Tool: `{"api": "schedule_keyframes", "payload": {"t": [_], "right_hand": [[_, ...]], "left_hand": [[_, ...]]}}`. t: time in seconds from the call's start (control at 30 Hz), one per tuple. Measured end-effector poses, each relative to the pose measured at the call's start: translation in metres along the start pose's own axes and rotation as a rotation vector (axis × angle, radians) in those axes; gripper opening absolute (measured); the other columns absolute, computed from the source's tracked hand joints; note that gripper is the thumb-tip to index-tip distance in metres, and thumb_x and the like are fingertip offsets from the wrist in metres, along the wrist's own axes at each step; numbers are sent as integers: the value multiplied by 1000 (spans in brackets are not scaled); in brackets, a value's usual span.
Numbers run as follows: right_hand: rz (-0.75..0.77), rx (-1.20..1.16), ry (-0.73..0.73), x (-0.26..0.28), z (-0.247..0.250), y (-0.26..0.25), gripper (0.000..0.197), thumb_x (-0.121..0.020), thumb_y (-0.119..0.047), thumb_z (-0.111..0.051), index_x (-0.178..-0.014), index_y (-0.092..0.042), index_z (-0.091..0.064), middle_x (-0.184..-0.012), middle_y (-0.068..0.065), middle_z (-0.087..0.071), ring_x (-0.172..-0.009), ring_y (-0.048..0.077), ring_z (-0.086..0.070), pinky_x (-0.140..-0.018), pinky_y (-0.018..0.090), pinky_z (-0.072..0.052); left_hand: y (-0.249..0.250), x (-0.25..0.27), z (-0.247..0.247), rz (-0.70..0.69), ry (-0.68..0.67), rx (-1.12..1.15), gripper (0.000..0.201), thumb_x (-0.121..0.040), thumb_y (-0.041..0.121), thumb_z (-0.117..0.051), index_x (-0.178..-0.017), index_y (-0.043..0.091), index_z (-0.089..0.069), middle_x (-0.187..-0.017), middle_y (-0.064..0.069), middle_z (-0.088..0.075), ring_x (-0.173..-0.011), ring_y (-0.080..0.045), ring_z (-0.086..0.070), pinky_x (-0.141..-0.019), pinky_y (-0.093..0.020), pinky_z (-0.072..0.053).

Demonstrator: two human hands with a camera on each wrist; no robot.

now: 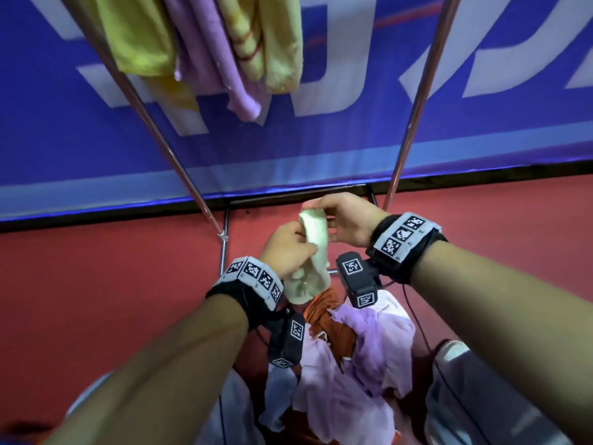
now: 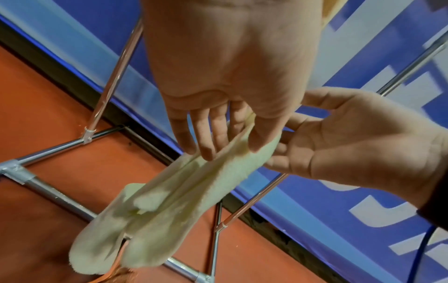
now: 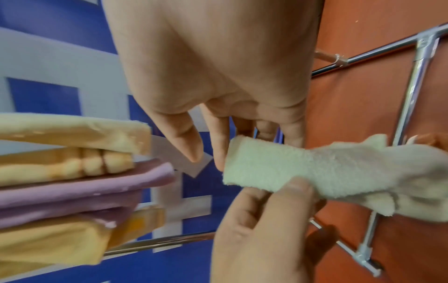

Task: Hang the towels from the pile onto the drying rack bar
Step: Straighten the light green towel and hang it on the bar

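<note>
A pale green towel (image 1: 313, 252) hangs bunched between both hands above the pile (image 1: 359, 351) of lilac and orange towels. My left hand (image 1: 296, 244) grips its middle; in the left wrist view the fingers (image 2: 211, 137) and thumb pinch the cloth (image 2: 169, 201). My right hand (image 1: 322, 208) holds the towel's top end, fingers curled over it. In the right wrist view those fingers (image 3: 219, 153) sit on the towel's edge (image 3: 278, 170), with the left thumb (image 3: 290, 193) pressed on it below. The rack's top bar is out of view.
Yellow and lilac towels (image 1: 208, 46) hang from the rack at the top. Two chrome rack poles (image 1: 414, 110) slant down to a metal base frame (image 2: 48, 193) on the red floor. A blue banner (image 1: 321, 139) stands behind. My knees flank the pile.
</note>
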State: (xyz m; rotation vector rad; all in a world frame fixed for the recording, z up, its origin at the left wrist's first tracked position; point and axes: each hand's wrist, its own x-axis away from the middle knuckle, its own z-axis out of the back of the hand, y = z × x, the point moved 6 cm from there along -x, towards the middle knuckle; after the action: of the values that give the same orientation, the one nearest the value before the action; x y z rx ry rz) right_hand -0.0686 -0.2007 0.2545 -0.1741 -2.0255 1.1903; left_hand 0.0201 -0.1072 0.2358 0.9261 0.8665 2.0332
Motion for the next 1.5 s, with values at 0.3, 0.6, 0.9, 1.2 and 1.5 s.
{"api": "schedule_keyframes", "payload": {"t": [0.3, 0.6, 0.9, 1.2, 1.5], "right_hand": [[140, -147, 33, 98, -20, -70, 17, -86, -11, -53, -70, -16, -49, -64, 2, -47, -54, 16, -47, -62, 28, -51], [242, 96, 64, 168, -12, -94, 21, -92, -10, -61, -113, -11, -61, -104, 11, -62, -90, 29, -66, -76, 40, -56], [240, 549, 26, 196, -19, -81, 15, -85, -3, -63, -97, -10, -71, -63, -3, -58, -56, 9, -51, -66, 29, -44], [374, 528, 77, 217, -31, -105, 13, -90, -9, -67, -79, -8, -61, -69, 5, -63, -58, 15, -61, -52, 26, -51], [557, 122, 129, 228, -63, -146, 33, -94, -2, -60, -122, -16, -52, -90, 18, -67, -74, 27, -66, -62, 39, -59]], "left_hand": [[77, 61, 26, -122, 7, 49, 4, -85, 11, -68, -89, 9, -70, -89, -6, -72, -79, -16, -64, -72, -30, -50], [141, 102, 59, -179, 135, 351, 15, -96, 8, -58, -106, 10, -69, -99, -9, -70, -85, -18, -64, -73, -28, -51], [176, 127, 78, -160, 187, 424, 19, -97, 18, -56, -114, 14, -64, -111, -14, -70, -101, -29, -68, -86, -44, -55], [180, 144, 98, -129, 221, 490, 11, -98, 11, -53, -103, 14, -62, -95, -7, -68, -76, -17, -65, -60, -27, -51], [179, 163, 80, -124, -173, 452, 40, -94, 50, -57, -100, 13, -69, -79, -11, -66, -72, -23, -62, -70, -34, -48]]}}
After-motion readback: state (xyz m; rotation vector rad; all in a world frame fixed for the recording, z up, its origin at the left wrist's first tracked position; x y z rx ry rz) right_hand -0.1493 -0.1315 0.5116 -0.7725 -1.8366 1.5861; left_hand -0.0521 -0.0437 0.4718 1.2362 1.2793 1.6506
